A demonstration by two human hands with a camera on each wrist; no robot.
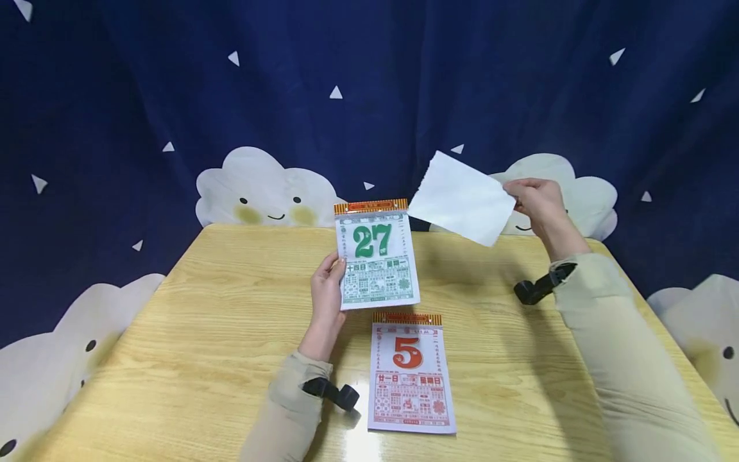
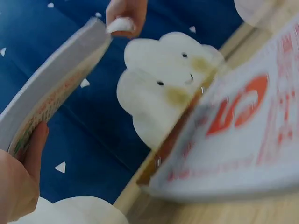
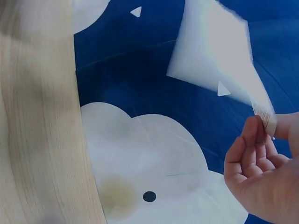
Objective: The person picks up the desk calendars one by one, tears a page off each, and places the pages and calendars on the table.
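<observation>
My left hand (image 1: 327,289) grips the left edge of a tear-off calendar (image 1: 378,256) with a green 27 on its top page, tilted up over the table. In the left wrist view this calendar (image 2: 56,79) shows its thick stack of pages edge-on, the thumb against it. Out to the right, my right hand (image 1: 539,199) pinches one corner of a loose white sheet (image 1: 462,199) with a ragged edge. Thumb and fingertips meet on that sheet (image 3: 215,46) in the right wrist view. A second tear-off calendar (image 1: 410,378) with a red 5 lies below the green one.
The wooden table (image 1: 231,333) runs back to a dark blue curtain (image 1: 369,77) printed with white triangles and smiling clouds. A black wrist camera (image 1: 331,391) is strapped to the left wrist and another camera (image 1: 537,289) to the right.
</observation>
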